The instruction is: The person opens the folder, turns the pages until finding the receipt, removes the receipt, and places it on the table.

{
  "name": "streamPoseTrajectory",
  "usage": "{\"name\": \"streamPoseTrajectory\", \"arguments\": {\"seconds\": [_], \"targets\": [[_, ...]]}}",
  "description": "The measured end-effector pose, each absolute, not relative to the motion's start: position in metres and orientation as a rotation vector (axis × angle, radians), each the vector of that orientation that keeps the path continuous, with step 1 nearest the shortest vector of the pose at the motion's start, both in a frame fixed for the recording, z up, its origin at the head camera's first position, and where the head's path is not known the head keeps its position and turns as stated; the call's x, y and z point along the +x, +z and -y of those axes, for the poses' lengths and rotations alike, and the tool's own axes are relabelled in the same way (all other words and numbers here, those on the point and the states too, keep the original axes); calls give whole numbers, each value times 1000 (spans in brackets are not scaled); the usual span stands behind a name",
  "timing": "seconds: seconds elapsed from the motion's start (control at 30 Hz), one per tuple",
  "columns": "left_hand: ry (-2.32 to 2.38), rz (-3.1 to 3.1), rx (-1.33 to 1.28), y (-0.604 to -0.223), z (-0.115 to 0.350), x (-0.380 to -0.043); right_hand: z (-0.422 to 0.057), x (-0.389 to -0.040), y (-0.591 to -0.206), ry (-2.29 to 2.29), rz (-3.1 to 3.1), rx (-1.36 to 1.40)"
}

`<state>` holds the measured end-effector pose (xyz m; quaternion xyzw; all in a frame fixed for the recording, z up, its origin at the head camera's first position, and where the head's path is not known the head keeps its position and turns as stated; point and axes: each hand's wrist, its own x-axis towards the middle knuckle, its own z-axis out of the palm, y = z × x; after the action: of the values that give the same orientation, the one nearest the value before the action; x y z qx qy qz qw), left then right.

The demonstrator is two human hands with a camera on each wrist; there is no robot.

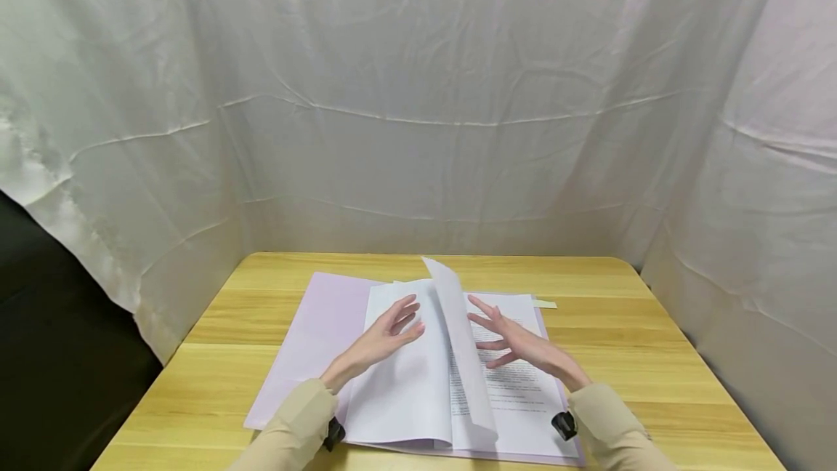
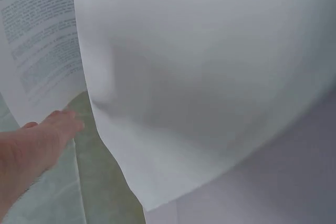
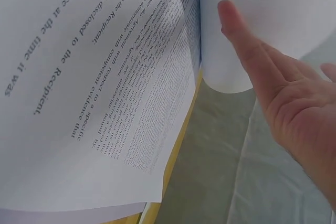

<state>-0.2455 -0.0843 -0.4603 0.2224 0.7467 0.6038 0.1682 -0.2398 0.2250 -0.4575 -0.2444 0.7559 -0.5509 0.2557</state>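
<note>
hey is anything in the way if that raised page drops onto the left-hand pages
Yes, the left hand: it is over the left-hand pages, on the side where the raised page would come down. Nothing else visible stands between them.

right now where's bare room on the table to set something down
The wooden table is bare right of the open lilac folder, beyond the right sleeve; left of the folder; and in a strip between folder and curtain. Over the folder it's crowded: a raised paper sheet stands between left hand and right hand.
</note>
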Motion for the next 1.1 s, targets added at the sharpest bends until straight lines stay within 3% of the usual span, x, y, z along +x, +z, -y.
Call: {"name": "streamPoseTrajectory", "arguments": {"seconds": [1.1], "targets": [[1932, -1903, 499, -463, 79, -247, -217, -237, -459, -1400, -2120, -695]]}}
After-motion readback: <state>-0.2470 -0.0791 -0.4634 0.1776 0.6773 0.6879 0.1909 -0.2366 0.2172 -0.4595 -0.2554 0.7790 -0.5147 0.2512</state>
